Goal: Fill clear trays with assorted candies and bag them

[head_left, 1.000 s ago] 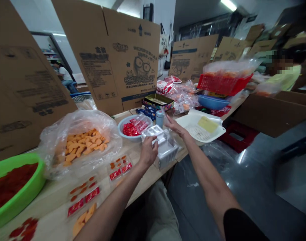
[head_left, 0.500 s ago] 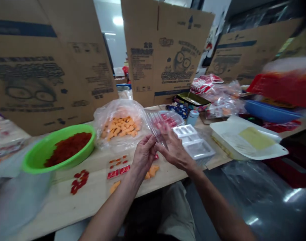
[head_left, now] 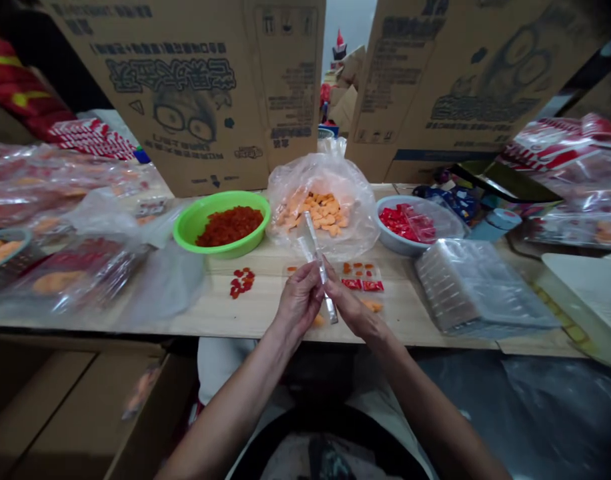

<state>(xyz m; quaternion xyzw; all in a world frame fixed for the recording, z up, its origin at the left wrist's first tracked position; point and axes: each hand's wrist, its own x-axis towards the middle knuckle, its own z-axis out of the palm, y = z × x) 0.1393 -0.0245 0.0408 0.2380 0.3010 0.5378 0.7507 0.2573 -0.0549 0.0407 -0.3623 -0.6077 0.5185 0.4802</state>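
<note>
Both my hands meet in the middle, over the table's front edge. My left hand (head_left: 299, 299) pinches a thin clear plastic tray (head_left: 329, 307), seen nearly edge-on. My right hand (head_left: 351, 305) is closed on the tray's other side, its fingertips partly hidden. Beneath them lie clear trays (head_left: 362, 273) holding small orange-red pieces, red packets (head_left: 372, 286) and orange pieces (head_left: 373, 305), partly covered by my hands. Beyond my hands, an open clear bag (head_left: 358, 207) holds many orange pieces (head_left: 325, 213).
A green bowl (head_left: 179, 233) of dark red pieces stands left, with a small red pile (head_left: 242, 283) before it. Right are a pale blue bowl (head_left: 410, 248) of red packets and stacked clear trays (head_left: 475, 287). Cardboard boxes (head_left: 225, 120) stand behind; filled bags (head_left: 70, 273) lie far left.
My view has swung left. The plastic tray, earlier tilted with my right hand spread against it, is now edge-on between both hands, and my right fingers have closed on it.
</note>
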